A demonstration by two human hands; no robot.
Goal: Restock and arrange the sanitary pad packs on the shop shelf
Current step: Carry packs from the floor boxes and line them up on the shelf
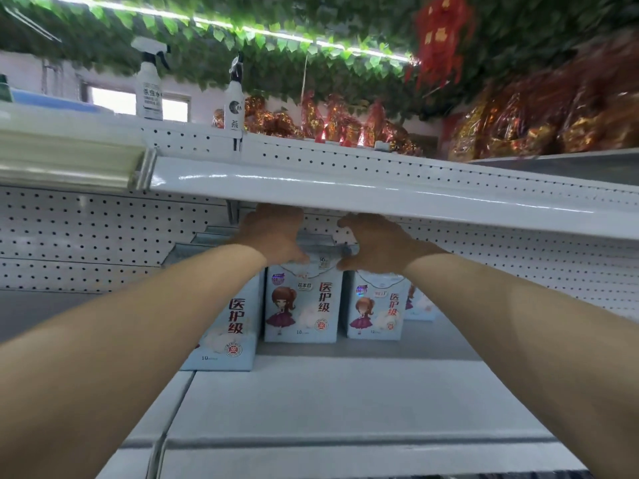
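Observation:
Several light-blue sanitary pad packs with a cartoon girl and red characters stand on a white shop shelf (345, 392). My left hand (273, 233) grips the top of the middle pack (300, 305) from its left side. On that pack's top right edge my right hand (375, 245) holds on, fingers curled over it. Both hands reach in under the upper shelf board (345, 188), which hides the fingertips. A nearer pack (228, 333) stands to the left, behind my left forearm. Another pack (375, 311) stands to the right, with one more behind it.
White pegboard (86, 236) backs the shelf. On the upper shelf stand two white spray bottles (149, 84), with red and gold foil goods (345, 126) to their right. Green leaf garlands and a red ornament (441, 36) hang overhead. The shelf front edge (345, 444) is near me.

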